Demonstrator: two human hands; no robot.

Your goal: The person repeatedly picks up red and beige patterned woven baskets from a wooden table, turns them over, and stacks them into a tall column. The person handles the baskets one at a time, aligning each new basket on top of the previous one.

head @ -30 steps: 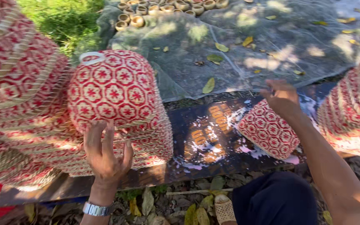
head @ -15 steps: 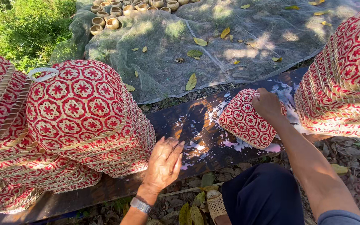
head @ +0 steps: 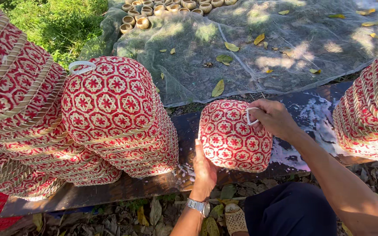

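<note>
Outdoors, on a dark wet plank [head: 110, 192], your left hand [head: 204, 168] cups one red-and-white woven basket [head: 232, 135] from below, your right hand [head: 274, 118] pinching its white loop [head: 249, 117]. Three nested stacks flank it.

The basket stacks [head: 18, 113] at far left and right [head: 372, 118] are cut by the frame edges; the left hand's [head: 204, 168] fingers are hidden behind a basket [head: 232, 135].

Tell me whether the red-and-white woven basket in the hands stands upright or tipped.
Tipped: red-and-white woven basket lies sideways, its white loop facing the right hand.
</note>
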